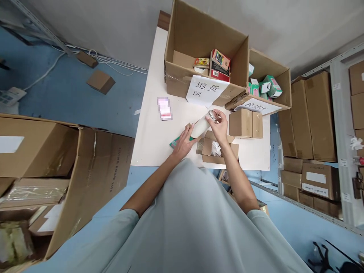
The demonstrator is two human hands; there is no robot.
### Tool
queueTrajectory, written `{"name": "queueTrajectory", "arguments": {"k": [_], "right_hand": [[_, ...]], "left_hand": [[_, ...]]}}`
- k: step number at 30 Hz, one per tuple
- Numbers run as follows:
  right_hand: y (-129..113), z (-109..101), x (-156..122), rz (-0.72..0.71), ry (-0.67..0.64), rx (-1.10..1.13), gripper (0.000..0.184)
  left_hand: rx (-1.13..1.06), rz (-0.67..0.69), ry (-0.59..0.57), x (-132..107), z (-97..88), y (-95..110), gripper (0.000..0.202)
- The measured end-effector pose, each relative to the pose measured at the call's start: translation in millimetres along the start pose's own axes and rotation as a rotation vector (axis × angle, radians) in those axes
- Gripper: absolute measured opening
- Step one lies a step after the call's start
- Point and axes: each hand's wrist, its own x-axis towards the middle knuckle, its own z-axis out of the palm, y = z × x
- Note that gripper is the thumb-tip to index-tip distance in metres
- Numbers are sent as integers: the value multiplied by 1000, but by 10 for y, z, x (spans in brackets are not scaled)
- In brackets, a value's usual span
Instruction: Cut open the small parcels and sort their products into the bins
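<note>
A white cylindrical bottle (200, 127) with a shiny silver end lies at a slant above the table. My right hand (221, 128) grips it around the silver end. At its lower end, my left hand (183, 145) holds the bottle, its fingers partly overlapping. A flat green item (174, 142) shows beside and beneath my left hand; its kind is mostly hidden. Just below the bottle stands a small open cardboard box (209, 157) with its flaps spread. White crumpled paper (216, 149) sits inside that box, partly covered by my right forearm.
Behind are two large open cartons: one (178, 81) holds books (220, 64), the other (287, 89) green-and-white packages (273, 86). Closed small boxes (240, 123) stand at the right. A blurred pinkish card (165, 109) lies left on the white table (150, 140). Shelving (339, 113) flanks the right side.
</note>
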Motion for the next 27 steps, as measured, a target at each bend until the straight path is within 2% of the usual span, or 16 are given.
{"name": "queueTrajectory", "arguments": {"k": [8,12,15,19,24,27], "right_hand": [[13,215,-124,94,203,-236,56],[7,302,-149,162,240,-269,49],[-34,356,-198,220,217,-341,47],[-114,443,-287,228,165,-488,44],[-141,667,-391,190,64,-608,45],[-78,853,-482,228,5,-642,38]], "left_hand": [[-7,8,-29,-31,26,-148,42],[-30,15,-13,-73,-9,-261,39],[-28,24,-3,-142,-32,-298,42],[-26,41,17,-212,-35,-311,44],[-40,60,-5,-133,-3,-306,49],[-57,54,-2,-63,18,-300,52]]}}
